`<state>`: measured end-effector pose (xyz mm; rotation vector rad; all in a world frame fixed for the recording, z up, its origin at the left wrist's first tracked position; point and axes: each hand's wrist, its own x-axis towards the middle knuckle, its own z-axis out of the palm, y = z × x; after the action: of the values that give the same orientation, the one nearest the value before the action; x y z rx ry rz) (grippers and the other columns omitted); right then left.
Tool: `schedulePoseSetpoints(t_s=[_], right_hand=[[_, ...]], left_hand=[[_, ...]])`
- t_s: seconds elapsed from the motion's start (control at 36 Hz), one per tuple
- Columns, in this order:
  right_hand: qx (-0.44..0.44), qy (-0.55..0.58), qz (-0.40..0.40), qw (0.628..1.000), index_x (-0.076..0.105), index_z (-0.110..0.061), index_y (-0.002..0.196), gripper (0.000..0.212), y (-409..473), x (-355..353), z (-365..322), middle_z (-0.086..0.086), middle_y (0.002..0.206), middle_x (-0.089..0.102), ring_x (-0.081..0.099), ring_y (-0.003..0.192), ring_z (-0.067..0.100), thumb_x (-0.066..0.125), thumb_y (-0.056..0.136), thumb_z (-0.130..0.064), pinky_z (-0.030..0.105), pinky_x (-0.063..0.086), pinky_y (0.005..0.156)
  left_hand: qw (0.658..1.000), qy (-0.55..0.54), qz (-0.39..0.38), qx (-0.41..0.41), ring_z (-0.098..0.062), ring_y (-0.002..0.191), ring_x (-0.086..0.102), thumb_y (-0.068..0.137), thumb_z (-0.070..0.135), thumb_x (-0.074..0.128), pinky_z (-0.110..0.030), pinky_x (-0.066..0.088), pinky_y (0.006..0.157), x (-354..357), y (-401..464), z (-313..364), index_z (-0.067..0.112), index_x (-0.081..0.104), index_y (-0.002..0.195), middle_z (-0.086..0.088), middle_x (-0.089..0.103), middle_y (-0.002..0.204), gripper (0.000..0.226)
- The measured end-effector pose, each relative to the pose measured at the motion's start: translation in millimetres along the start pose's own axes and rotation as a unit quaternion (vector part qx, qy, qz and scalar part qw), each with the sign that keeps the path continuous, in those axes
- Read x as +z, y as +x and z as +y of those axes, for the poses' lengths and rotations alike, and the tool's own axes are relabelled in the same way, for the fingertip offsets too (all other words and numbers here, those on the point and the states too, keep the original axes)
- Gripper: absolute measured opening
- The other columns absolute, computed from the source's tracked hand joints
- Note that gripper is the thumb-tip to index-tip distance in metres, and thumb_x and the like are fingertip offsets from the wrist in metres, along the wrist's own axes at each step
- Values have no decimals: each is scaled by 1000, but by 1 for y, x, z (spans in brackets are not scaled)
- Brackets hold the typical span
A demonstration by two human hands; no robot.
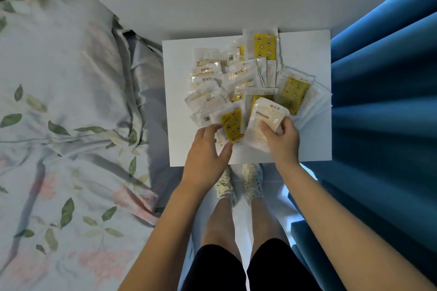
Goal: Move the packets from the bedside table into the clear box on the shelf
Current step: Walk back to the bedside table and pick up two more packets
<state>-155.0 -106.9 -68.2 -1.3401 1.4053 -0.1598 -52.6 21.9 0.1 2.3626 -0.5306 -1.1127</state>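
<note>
Over the bedside table (pixel 307 144), right hand (pixel 281 142) grips white packets (pixel 264 123); left hand (pixel 205 149) pinches a yellow packet (pixel 233 125).

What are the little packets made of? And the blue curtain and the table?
The packets look like thin, shiny plastic film: part clear, glinting and crinkly. The blue curtain seems a thick, soft, velvety cloth, hanging in deep folds with a dull sheen. The bedside table has a smooth, matte white top; whether painted wood or laminate, I cannot tell.
</note>
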Motion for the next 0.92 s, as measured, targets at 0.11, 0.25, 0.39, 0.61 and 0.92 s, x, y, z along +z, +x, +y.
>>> schedulePoseSetpoints(t_s=[0.11,0.25,0.39,0.61,0.92], right_hand=[[24,110,-139,984,62,-23,105,21,-20,-2,-21,-6,99,69,65,87,0,62,90,-8,21,54,76],[37,90,-213,972,68,-19,88,15,-33,7,-38,18,94,69,65,89,31,56,87,-27,41,52,80],[19,21,-49,998,58,-16,114,27,0,9,-35,2,108,64,62,90,14,61,90,-27,31,50,80],[-9,-303,15,953,25,-5,146,83,46,39,-18,17,144,37,35,133,32,69,83,-36,39,42,100],[-30,-19,12,999,50,-18,108,30,11,26,-21,2,111,64,62,104,17,69,85,-11,30,50,87]], left_hand=[[978,-173,-65,-93,-9,102,60,83,48,64,-22,48,82,0,10,19,17,47,132,6,60,120,60],[952,-287,-42,-93,-2,59,64,83,35,70,-19,48,60,-1,14,23,16,68,72,5,71,65,21],[947,-292,50,-127,-20,78,72,81,36,73,-40,59,78,-3,14,-1,13,72,86,-6,75,84,24],[929,-331,29,-165,-26,83,72,84,32,68,-45,57,83,-3,8,-14,9,71,88,-11,75,87,24],[942,-332,-8,-42,-13,108,64,88,11,65,-18,54,82,1,14,-5,35,49,119,-4,62,123,42]])
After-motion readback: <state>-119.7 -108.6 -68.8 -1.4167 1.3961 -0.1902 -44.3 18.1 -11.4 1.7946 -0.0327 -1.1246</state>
